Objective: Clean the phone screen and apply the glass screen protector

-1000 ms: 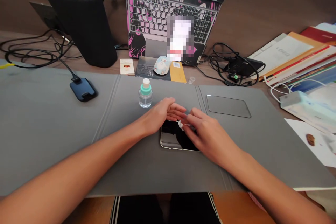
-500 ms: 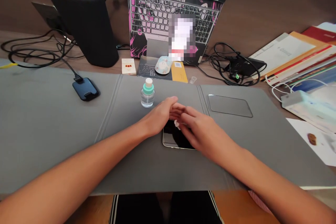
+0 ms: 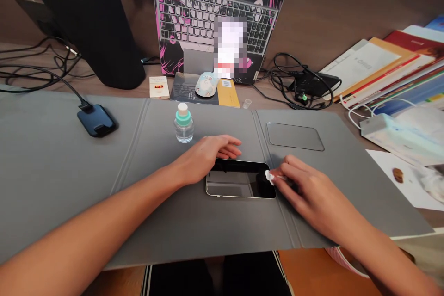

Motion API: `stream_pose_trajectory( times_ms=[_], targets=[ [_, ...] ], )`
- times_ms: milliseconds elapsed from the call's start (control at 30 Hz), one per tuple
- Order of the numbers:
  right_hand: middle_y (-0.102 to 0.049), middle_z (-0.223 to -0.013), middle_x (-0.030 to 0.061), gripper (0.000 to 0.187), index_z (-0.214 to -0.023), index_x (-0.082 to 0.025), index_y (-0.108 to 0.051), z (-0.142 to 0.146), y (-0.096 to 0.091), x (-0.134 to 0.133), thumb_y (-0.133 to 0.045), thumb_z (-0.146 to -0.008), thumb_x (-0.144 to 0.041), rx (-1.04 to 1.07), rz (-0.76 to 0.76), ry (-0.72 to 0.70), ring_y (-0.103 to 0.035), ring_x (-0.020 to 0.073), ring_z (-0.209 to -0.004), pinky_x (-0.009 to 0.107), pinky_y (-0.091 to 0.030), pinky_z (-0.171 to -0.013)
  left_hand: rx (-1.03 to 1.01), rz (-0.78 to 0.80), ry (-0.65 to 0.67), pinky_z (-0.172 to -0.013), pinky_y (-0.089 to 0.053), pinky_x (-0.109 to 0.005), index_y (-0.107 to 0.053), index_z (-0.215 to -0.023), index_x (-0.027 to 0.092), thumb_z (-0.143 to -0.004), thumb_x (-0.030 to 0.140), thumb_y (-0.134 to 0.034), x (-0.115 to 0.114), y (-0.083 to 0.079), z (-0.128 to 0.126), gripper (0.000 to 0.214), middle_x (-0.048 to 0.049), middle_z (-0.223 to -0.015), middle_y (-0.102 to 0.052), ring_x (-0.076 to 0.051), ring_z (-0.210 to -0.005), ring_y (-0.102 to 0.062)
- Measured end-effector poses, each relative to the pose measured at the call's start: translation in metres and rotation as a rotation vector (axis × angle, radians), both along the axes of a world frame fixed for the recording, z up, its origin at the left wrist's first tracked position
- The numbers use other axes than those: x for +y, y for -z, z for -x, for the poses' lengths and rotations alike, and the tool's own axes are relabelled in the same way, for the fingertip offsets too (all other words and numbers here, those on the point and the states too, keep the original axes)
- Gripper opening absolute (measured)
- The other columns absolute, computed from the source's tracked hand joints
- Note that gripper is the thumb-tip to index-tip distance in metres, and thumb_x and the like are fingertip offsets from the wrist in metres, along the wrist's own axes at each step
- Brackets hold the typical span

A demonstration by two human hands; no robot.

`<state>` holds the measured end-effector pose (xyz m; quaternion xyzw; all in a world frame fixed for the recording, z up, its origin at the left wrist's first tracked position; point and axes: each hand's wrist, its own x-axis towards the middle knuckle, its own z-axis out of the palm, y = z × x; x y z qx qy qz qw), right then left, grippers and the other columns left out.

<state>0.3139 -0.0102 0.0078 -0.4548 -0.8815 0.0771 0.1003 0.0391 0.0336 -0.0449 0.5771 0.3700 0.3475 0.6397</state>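
Observation:
A smartphone with a dark, reflective screen lies flat on the grey desk mat, long side toward me. My left hand rests at its far left edge, fingers stretched out and holding nothing. Pinched in my right hand is a small crumpled white tissue, touching or just above the phone's right end. Behind my left hand stands a clear bottle with a mint collar and white cap. A clear, dark-edged screen protector lies farther back on the right.
A laptop stands at the back, with a mouse before it. To the left are a black speaker-like device and a small blue box on a cable. Books and a tissue pack lie at right.
My right hand has moved right with the tissue, from the middle of the phone to its right end, uncovering the screen. The view has shifted a little to the right.

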Motion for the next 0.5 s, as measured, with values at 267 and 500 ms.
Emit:
stream_pose_trajectory(
  times_ms=[267, 500],
  targets=[
    [-0.057, -0.079, 0.0013, 0.029, -0.086, -0.023, -0.058, -0.003, -0.004, -0.036, -0.047, -0.112, -0.024, 0.032, -0.010, -0.041, -0.062, 0.0142, -0.067, 0.027, -0.049, -0.060, 0.001, 0.002, 0.003, -0.103, -0.056, -0.042, -0.072, -0.126, 0.015, -0.109, 0.040, -0.032, 0.000, 0.000, 0.000, 0.050, -0.0136, -0.120, -0.081, -0.026, -0.113, -0.074],
    [-0.057, -0.082, 0.0020, 0.029, -0.084, -0.024, -0.054, 0.004, -0.001, -0.022, -0.046, -0.112, -0.026, -0.004, -0.008, 0.007, -0.060, 0.0151, -0.067, 0.029, -0.049, -0.062, 0.008, -0.009, 0.007, -0.104, -0.056, -0.042, -0.073, -0.126, 0.016, -0.109, 0.039, -0.031, 0.000, 0.001, 0.000, 0.050, -0.0125, -0.120, -0.081, -0.026, -0.113, -0.074]
  ],
)
